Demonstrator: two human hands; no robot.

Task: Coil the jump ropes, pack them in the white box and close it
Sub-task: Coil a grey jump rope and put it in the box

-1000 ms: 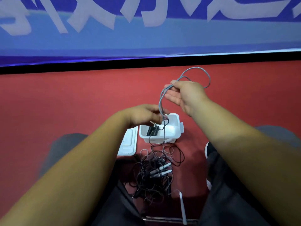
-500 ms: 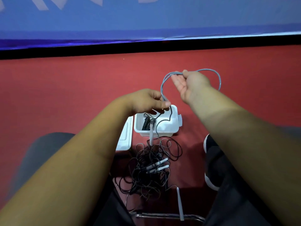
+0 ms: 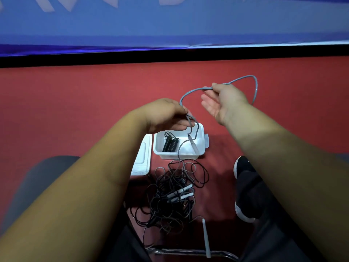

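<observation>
I hold a grey jump rope [image 3: 254, 86] in loops above the open white box [image 3: 202, 146]. My left hand [image 3: 166, 115] pinches the gathered strands just over the box. My right hand [image 3: 224, 100] pinches the rope between thumb and forefinger, its other fingers spread. One grey handle [image 3: 193, 143] hangs down into the box, and a strand trails to the pile below. A coiled black rope [image 3: 170, 143] lies in the box's left side. Its white lid [image 3: 142, 157] lies on the floor to the left.
A tangled pile of black and grey ropes [image 3: 170, 197] with pale handles lies on the red floor in front of the box. Another grey handle [image 3: 205, 237] lies near a metal bar [image 3: 188, 252]. My black shoe [image 3: 243, 188] is right of the pile. A blue banner [image 3: 170, 25] runs along the back.
My right hand has swung out to the right and opened its lower fingers, widening the loop. The left hand stayed over the box, and the hanging handle dropped into it.
</observation>
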